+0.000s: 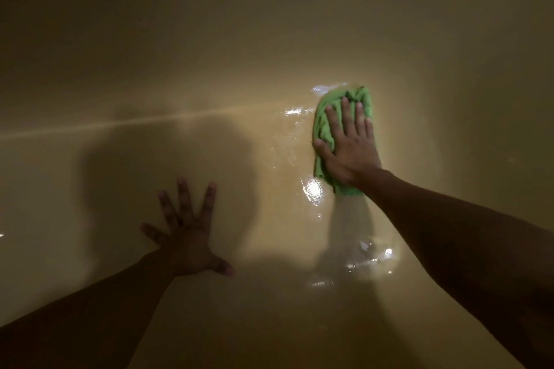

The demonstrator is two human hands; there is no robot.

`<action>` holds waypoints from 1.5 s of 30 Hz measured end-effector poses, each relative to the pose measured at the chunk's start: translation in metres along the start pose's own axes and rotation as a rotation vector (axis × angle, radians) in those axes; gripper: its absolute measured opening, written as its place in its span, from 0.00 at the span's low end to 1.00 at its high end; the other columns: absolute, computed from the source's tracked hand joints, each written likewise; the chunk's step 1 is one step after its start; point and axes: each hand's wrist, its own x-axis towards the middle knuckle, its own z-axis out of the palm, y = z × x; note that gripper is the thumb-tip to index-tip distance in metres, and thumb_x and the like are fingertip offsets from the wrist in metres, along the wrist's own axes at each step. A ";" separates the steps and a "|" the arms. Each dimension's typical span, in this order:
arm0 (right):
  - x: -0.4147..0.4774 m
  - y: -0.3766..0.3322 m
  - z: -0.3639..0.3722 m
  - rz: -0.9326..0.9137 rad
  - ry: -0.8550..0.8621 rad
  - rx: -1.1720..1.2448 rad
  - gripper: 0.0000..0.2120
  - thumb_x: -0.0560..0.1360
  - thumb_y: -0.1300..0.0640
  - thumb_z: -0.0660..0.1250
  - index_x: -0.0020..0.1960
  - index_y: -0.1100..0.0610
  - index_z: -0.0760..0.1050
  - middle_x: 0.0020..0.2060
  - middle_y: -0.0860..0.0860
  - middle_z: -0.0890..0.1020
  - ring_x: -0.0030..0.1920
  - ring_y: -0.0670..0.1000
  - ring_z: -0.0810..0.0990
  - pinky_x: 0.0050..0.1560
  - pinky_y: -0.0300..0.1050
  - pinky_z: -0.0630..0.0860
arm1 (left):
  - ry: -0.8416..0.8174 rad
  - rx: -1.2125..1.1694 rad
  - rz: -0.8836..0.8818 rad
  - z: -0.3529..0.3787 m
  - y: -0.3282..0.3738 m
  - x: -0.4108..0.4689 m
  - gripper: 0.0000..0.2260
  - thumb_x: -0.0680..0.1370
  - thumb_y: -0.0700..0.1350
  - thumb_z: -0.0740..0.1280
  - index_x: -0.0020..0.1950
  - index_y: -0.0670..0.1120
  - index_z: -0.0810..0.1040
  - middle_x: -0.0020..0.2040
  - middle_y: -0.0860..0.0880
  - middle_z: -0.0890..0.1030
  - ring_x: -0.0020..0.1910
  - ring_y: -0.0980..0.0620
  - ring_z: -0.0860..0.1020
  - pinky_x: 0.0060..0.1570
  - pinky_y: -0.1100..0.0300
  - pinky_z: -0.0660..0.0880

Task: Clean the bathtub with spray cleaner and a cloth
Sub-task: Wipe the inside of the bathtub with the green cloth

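The right hand (349, 148) presses flat on the green cloth (322, 126) against the wet bathtub (209, 69). Left of the cloth, the left hand (189, 237) rests splayed, empty.

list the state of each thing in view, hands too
bathtub: wet and shiny in patches
green cloth: bunched, pressed against the bathtub
right hand: open, straight fingers pressing the green cloth
left hand: open, fingers spread, flat on the bathtub, holding nothing
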 end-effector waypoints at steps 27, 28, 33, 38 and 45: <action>-0.096 -0.002 0.032 0.005 0.005 0.073 0.34 0.82 0.36 0.50 0.83 0.43 0.41 0.83 0.48 0.39 0.81 0.52 0.33 0.80 0.57 0.41 | 0.076 -0.081 0.064 -0.004 -0.012 -0.001 0.73 0.53 0.68 0.82 0.73 0.69 0.23 0.69 0.52 0.12 0.70 0.34 0.17 0.66 0.18 0.41; -0.090 0.002 0.029 0.053 -0.006 0.070 0.35 0.81 0.34 0.47 0.83 0.43 0.40 0.82 0.48 0.37 0.81 0.52 0.32 0.80 0.57 0.39 | 0.083 -0.082 0.073 -0.003 -0.014 -0.001 0.73 0.53 0.68 0.82 0.73 0.69 0.24 0.69 0.53 0.13 0.70 0.35 0.17 0.66 0.18 0.41; -0.034 -0.015 0.013 0.218 -0.023 0.130 0.37 0.80 0.33 0.46 0.83 0.45 0.38 0.82 0.50 0.35 0.80 0.56 0.32 0.79 0.61 0.37 | 0.086 -0.051 0.128 -0.001 -0.038 0.001 0.71 0.56 0.69 0.81 0.73 0.69 0.23 0.70 0.56 0.14 0.69 0.41 0.15 0.68 0.22 0.37; 0.016 -0.065 0.009 0.206 -0.020 0.118 0.38 0.81 0.34 0.47 0.82 0.47 0.35 0.81 0.54 0.33 0.80 0.59 0.31 0.79 0.62 0.36 | 0.080 0.003 0.150 0.002 -0.059 -0.001 0.69 0.57 0.72 0.78 0.72 0.69 0.21 0.71 0.57 0.14 0.70 0.43 0.15 0.69 0.24 0.36; 0.012 -0.133 0.022 -0.162 -0.073 -0.025 0.36 0.81 0.35 0.48 0.83 0.46 0.38 0.81 0.53 0.34 0.80 0.58 0.31 0.79 0.60 0.35 | 0.076 0.022 0.151 0.006 -0.080 -0.005 0.69 0.57 0.72 0.78 0.74 0.68 0.24 0.71 0.58 0.15 0.70 0.44 0.15 0.70 0.26 0.33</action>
